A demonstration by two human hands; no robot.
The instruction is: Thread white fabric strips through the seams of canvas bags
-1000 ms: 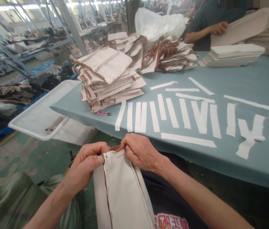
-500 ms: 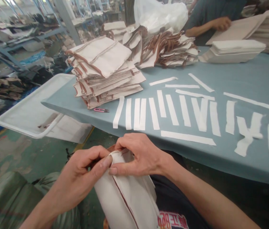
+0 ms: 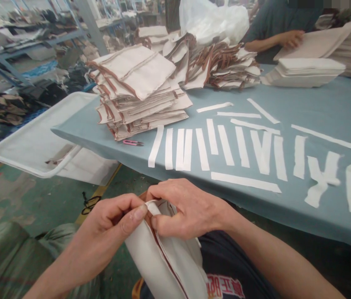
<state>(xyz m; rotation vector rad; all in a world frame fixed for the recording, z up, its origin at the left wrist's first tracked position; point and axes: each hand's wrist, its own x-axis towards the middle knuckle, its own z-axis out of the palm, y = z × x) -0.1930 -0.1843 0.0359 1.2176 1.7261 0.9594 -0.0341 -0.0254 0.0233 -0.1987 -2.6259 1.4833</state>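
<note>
A cream fabric piece (image 3: pixel 150 253) with a dark brown seam line down its length lies over my lap, its top end raised between both hands. My left hand (image 3: pixel 119 220) pinches the top edge beside the seam between thumb and fingers. Close against it, my right hand (image 3: pixel 181 207) grips the same edge from the other side, thumb in front and fingers curled behind. A bit of brown trim shows behind the fingertips. What the hidden fingers touch behind the cloth cannot be seen.
On the blue-covered table (image 3: pixel 287 224) lie several white strips (image 3: pixel 223 145) and pink thread snips (image 3: pixel 132 143). A stack of cream pieces (image 3: pixel 144 99) stands behind them. A white plastic bin (image 3: pixel 35 166) is at left. Across the table, a person's hand (image 3: pixel 291 39) rests on beige sheets (image 3: pixel 318 43).
My right thumb has moved down and in beside the seam, and the cloth there now parts into a visible fold. Both hands keep hold of the fabric.
</note>
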